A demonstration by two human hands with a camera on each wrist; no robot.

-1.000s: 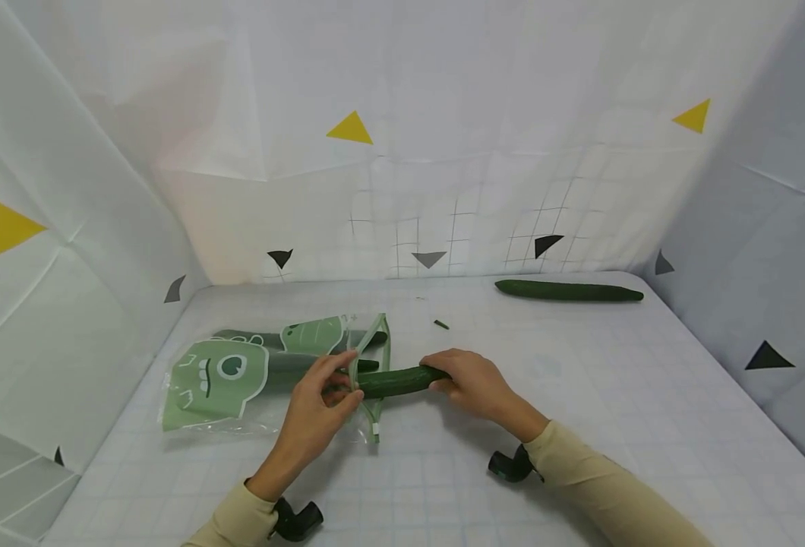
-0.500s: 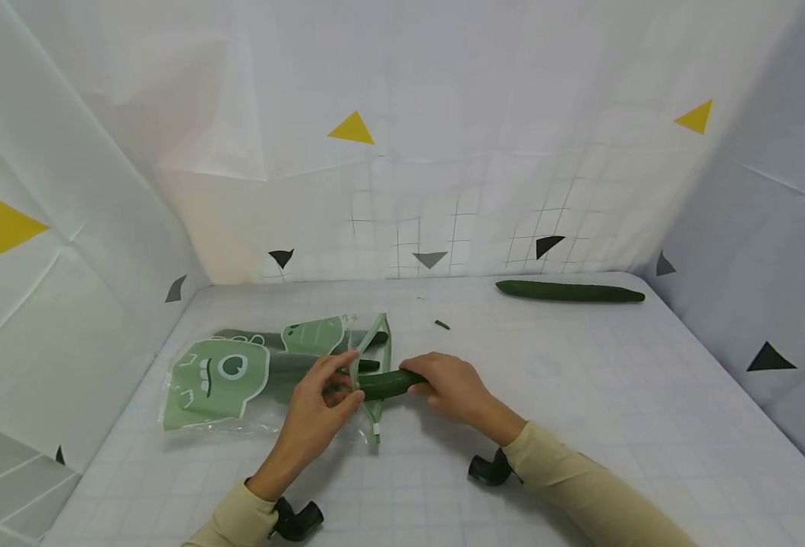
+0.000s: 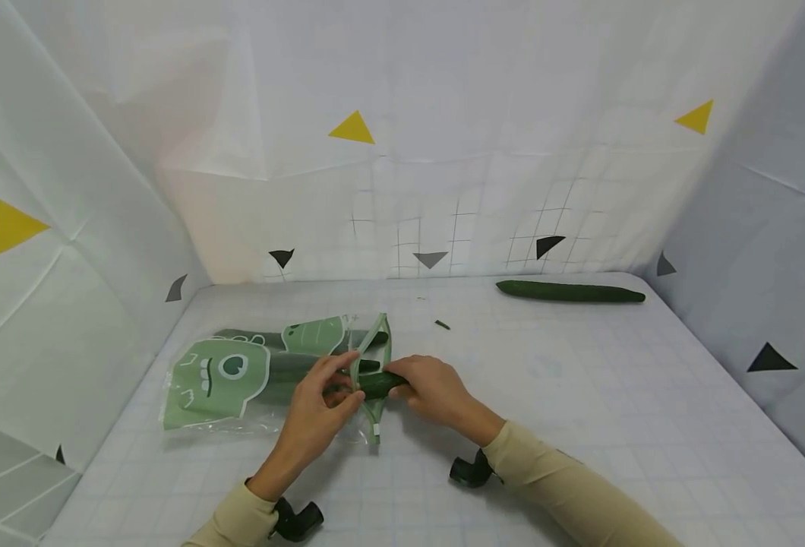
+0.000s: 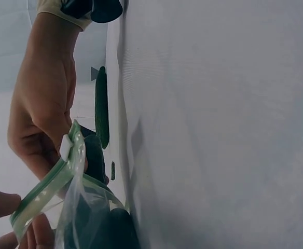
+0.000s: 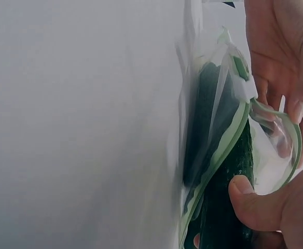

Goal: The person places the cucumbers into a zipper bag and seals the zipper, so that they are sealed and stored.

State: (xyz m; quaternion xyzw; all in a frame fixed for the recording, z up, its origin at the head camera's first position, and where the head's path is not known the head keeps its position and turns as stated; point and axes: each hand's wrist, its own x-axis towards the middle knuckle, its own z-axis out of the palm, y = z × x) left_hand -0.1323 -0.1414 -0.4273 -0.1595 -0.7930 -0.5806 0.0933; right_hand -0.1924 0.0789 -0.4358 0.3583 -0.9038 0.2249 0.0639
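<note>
A clear zip bag (image 3: 190,406) with a green cartoon print lies on the left of the table, its mouth spread toward the right. My left hand (image 3: 312,414) pinches the near part of the green-edged rim between thumb and fingers. The right hand (image 3: 437,389) grips the outer end of a dark green cucumber (image 3: 377,386), whose other end is inside the bag. Further cucumbers (image 3: 370,365) lie in the bag behind it, seen through the plastic. In the right wrist view, my right thumb (image 5: 258,207) presses on the cucumber just below the white slider (image 5: 244,88).
Another cucumber (image 3: 569,292) lies along the table's back right edge. A small dark green scrap (image 3: 442,324) is behind the right hand. White sheets (image 3: 512,91) with triangle marks enclose the table on the back and sides.
My right hand has moved left, pushing the cucumber deeper into the bag, so less of it shows outside. The left hand and the bag have stayed in place.
</note>
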